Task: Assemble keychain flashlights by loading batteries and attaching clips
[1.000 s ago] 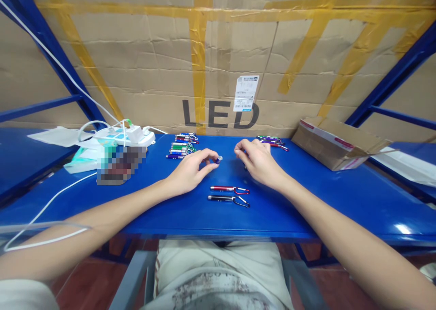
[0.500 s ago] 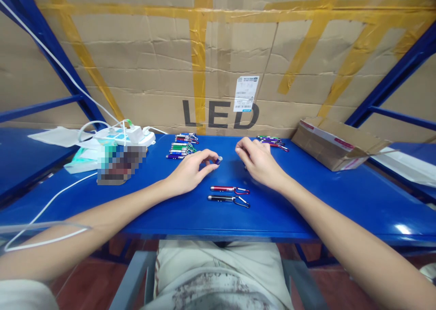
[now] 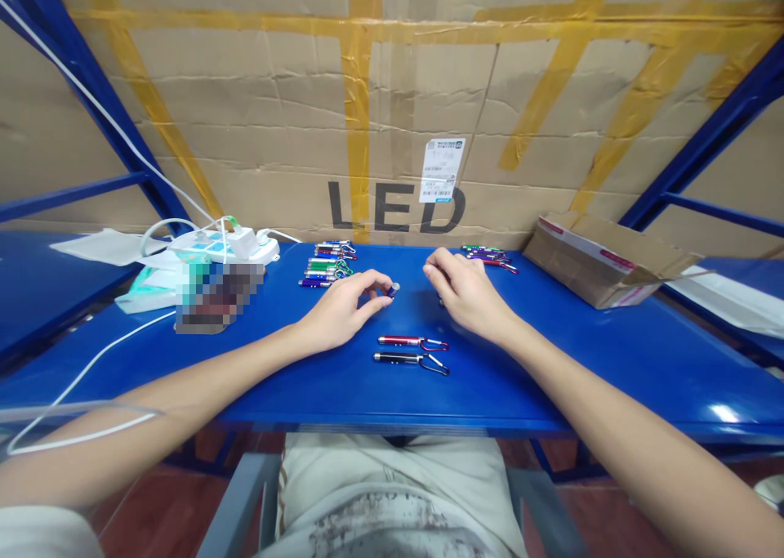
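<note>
My left hand (image 3: 346,309) is closed, with thumb and forefinger pinching a blue keychain flashlight (image 3: 391,292). Only its silver-tipped end shows; the rest is behind the fingers. Across from it, my right hand (image 3: 462,290) is curled with its fingers bent down, and a small dark bit peeks out below them; what it grips is hidden. Nearer to me, a red keychain flashlight (image 3: 399,341) and a black keychain flashlight (image 3: 397,358) lie side by side, their carabiner clips pointing right.
Several coloured flashlights (image 3: 324,265) lie in a column behind my left hand, and more flashlights (image 3: 490,257) lie behind the right. An open cardboard box (image 3: 588,264) stands at right on the blue table (image 3: 502,386). A power strip (image 3: 263,247) with white cables sits at left.
</note>
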`<move>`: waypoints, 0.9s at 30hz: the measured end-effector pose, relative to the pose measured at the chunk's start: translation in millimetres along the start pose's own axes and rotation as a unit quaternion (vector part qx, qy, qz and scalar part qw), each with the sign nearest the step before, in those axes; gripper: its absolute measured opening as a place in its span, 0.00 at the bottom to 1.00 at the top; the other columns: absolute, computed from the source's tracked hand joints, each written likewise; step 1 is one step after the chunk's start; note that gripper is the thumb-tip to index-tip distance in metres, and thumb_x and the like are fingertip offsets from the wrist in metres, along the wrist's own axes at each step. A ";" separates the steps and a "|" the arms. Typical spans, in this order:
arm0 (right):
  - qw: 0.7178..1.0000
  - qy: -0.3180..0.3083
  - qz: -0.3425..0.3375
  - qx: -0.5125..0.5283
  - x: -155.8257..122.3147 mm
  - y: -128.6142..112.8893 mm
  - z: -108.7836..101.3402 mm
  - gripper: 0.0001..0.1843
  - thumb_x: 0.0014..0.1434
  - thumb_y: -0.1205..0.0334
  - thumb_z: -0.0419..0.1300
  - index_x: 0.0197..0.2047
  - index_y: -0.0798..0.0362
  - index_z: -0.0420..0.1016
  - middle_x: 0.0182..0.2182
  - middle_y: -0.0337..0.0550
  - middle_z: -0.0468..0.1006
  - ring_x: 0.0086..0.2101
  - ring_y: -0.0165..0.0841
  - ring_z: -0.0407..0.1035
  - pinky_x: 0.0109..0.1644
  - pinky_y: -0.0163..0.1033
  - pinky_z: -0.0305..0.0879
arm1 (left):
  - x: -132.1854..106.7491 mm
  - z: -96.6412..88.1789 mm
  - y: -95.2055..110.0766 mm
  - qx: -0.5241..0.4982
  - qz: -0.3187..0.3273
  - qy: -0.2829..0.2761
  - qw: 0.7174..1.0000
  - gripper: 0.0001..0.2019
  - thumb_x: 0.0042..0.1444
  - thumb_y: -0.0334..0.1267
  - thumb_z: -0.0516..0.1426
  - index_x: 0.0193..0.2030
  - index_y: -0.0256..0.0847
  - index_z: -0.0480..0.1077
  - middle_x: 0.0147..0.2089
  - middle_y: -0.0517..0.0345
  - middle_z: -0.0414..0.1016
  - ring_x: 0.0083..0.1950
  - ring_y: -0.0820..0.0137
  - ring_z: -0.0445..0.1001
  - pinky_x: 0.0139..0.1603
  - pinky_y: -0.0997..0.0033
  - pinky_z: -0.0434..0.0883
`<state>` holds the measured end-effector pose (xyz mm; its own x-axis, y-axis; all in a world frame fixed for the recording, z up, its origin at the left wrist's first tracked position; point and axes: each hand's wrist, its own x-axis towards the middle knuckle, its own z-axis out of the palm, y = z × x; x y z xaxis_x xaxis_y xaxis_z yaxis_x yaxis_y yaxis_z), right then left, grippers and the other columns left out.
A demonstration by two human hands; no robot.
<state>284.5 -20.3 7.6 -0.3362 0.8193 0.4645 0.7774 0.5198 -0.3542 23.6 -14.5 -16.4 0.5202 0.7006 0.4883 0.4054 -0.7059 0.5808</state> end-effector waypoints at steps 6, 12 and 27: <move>1.000 0.004 -0.011 -0.002 -0.7 0.9 -0.7 0.13 0.79 0.55 0.49 0.41 0.48 0.67 0.38 0.45 0.82 0.40 0.43 0.71 0.49 0.47 0.57 | 0.1 -0.4 -0.1 0.004 0.001 -0.002 1.000 0.09 0.72 0.43 0.61 0.53 0.43 0.75 0.50 0.53 0.84 0.46 0.63 0.81 0.52 0.62 0.77; 0.998 0.018 -0.024 0.047 -0.9 1.7 -2.3 0.10 0.76 0.57 0.55 0.41 0.47 0.73 0.37 0.43 0.83 0.39 0.42 0.70 0.47 0.46 0.61 | -0.3 -0.5 0.0 0.006 -0.001 -0.004 1.000 0.09 0.72 0.43 0.61 0.53 0.43 0.75 0.50 0.53 0.84 0.47 0.63 0.81 0.53 0.62 0.77; 0.975 0.002 0.037 0.220 1.6 11.0 1.4 0.09 0.64 0.52 0.67 0.40 0.49 0.81 0.33 0.41 0.83 0.32 0.37 0.71 0.38 0.44 0.66 | 0.2 -1.9 -0.1 0.005 -0.006 -0.009 1.000 0.09 0.72 0.43 0.61 0.53 0.43 0.75 0.50 0.54 0.84 0.46 0.63 0.81 0.51 0.62 0.77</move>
<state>291.7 -13.0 3.2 -0.2847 0.8581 0.4274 0.4963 0.5134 -0.7001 22.2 -14.2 -15.1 0.5286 0.7077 0.4687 0.4194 -0.6978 0.5806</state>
